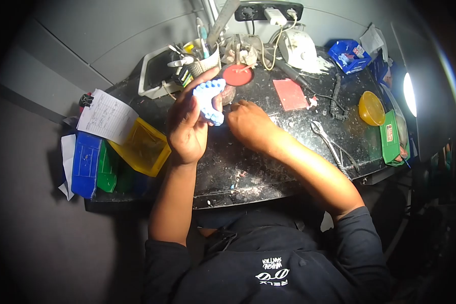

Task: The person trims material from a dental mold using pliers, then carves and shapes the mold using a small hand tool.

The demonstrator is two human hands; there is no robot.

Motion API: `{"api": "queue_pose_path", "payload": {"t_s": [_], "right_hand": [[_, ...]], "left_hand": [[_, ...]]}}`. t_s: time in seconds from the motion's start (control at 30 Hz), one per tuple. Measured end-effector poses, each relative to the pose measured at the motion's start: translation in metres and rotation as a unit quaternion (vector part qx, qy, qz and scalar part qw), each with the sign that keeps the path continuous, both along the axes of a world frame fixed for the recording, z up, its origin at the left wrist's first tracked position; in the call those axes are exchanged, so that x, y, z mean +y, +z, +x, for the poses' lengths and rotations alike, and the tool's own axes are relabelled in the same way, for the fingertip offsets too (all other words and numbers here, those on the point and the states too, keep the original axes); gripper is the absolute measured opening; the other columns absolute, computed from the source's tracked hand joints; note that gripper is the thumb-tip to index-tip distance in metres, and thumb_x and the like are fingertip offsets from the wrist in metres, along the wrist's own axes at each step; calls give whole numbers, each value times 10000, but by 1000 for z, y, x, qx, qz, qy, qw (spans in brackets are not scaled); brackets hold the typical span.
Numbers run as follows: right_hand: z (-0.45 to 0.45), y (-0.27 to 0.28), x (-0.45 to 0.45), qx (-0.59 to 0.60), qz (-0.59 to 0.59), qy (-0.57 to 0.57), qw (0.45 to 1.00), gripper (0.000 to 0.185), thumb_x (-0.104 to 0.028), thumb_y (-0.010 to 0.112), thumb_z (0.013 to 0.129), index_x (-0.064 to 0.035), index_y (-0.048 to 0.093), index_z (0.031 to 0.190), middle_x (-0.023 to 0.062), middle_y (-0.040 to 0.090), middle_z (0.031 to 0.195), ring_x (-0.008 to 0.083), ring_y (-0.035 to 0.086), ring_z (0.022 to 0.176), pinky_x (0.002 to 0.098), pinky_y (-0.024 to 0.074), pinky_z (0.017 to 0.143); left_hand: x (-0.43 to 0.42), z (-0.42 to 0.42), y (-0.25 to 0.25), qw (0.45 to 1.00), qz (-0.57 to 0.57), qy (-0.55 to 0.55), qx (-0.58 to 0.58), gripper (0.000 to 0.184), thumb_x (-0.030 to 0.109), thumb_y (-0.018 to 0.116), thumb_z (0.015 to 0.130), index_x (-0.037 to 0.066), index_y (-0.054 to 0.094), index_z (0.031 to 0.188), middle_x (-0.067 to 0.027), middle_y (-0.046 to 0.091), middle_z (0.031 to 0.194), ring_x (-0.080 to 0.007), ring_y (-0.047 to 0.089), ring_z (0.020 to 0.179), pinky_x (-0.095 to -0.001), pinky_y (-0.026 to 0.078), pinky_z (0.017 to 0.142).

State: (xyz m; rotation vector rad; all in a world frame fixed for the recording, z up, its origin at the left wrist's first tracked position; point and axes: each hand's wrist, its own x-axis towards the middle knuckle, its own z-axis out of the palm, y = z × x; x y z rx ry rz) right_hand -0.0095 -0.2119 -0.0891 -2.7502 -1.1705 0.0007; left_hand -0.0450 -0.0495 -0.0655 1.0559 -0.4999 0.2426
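Raised over the bench's left half, my left hand is closed around a blue dental cast, a horseshoe-shaped arch whose row of teeth shows. My right hand is just right of the cast, low over the black bench. Its fingers are curled in, and anything between them is hidden. Beyond both hands lies a round dish of red wax with a small stick across it. A sheet of pink wax lies to the right of my right hand.
Pliers rest by my right forearm. A yellow bowl, a green bin and a blue bin line the right side. Tools stand in a cup behind. A yellow bin and a handwritten paper are left.
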Motion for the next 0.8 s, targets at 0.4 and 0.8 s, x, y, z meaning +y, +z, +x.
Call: {"api": "queue_pose_path", "payload": {"t_s": [0.4,0.8], "right_hand": [[-11,29,0,81,406,-71,907,279,158,560,780,37,573,1031,223,702,879,404,723,870,464,561,753],[17,55,-112,341,642,12,686,216,-55,627,1003,16,653,1206,121,693,944,196,666,775,317,568,701]], "left_hand": [[7,-4,0,991,-85,-98,-43,569,263,523,1037,-150,479,1426,-295,494,1498,-231,625,986,-354,503,874],[-9,-8,6,995,19,-82,48,547,311,517,1005,-132,544,1325,-195,636,1106,-179,597,846,-301,495,728]]}}
